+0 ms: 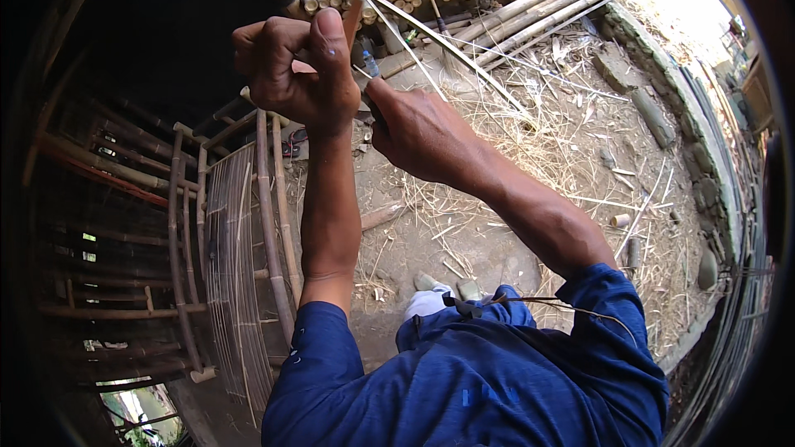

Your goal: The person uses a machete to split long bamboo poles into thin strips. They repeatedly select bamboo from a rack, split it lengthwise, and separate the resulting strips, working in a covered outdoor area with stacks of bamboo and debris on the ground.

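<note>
Head view: two hands closed on a bamboo strip

Head camera footage was taken looking down past blue sleeves [464, 381] at the lower edge, from which both bare forearms were raised toward the middle of the picture. Below them, pale shoes [431, 288] were seen on the dirt ground [464, 240].

The left hand [290, 70] was held as a tight fist, thumb pressed upright against the curled fingers, and a thin bamboo strip [431, 37] was pinched in it. The right hand [418, 132] was placed just beside and slightly below the left, almost touching it, with its fingers wrapped around something dark near the strip's base; a small tool with a blue part [370, 62] was glimpsed between the two hands, though which hand gripped it could not be told. From the hands, the strip was seen running up and to the right, over the straw.

To the left, a frame of bamboo poles with a panel of fine slats [232, 265] was seen standing close by. Dry straw and shavings [571, 149] were scattered over the ground to the right. Farthest off, a stack of cut bamboo poles [497, 8] was laid along the top, and a stone edging [662, 124] was curved along the right side.
</note>
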Demonstrator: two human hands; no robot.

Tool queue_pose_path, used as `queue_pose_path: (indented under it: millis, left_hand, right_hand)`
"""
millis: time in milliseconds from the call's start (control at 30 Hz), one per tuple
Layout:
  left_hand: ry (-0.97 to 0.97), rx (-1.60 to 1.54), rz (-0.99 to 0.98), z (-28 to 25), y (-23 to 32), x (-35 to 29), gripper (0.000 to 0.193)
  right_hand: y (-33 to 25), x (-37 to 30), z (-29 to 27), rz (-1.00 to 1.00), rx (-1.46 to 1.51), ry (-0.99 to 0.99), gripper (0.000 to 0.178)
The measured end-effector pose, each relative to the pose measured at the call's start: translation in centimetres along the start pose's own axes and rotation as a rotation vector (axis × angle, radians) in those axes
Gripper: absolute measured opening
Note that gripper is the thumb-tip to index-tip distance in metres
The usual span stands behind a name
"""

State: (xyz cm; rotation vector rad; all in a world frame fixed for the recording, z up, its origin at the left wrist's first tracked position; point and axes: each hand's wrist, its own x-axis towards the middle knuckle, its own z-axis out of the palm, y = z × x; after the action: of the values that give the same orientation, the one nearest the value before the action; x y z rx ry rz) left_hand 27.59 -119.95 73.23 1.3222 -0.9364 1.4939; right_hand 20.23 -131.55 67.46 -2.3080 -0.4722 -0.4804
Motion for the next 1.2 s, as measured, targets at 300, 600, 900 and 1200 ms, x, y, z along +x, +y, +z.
queue_pose_path:
  millis: [300,600,900,1200]
  left_hand:
    - [-0.039,-0.125,0.003,-7.6,-3.2,3.2,0.021]
    - [-0.249,0.096,-0.348,-19.0,-8.0,-5.5,0.029]
    - [0.037,-0.013,-0.477,-19.3,-1.7,8.2,0.041]
    - [0.147,0.225,-0.293,-14.0,-8.1,4.0,0.037]
  right_hand:
    - [10.9,1.7,22.1,0.257,0.068,-0.219,0.021]
    - [5.8,1.7,28.6,0.083,0.277,-0.301,0.036]
    - [-0.5,2.0,17.8,-0.069,0.524,-0.584,0.043]
    - [0.9,8.7,13.6,-0.071,0.551,-0.612,0.041]
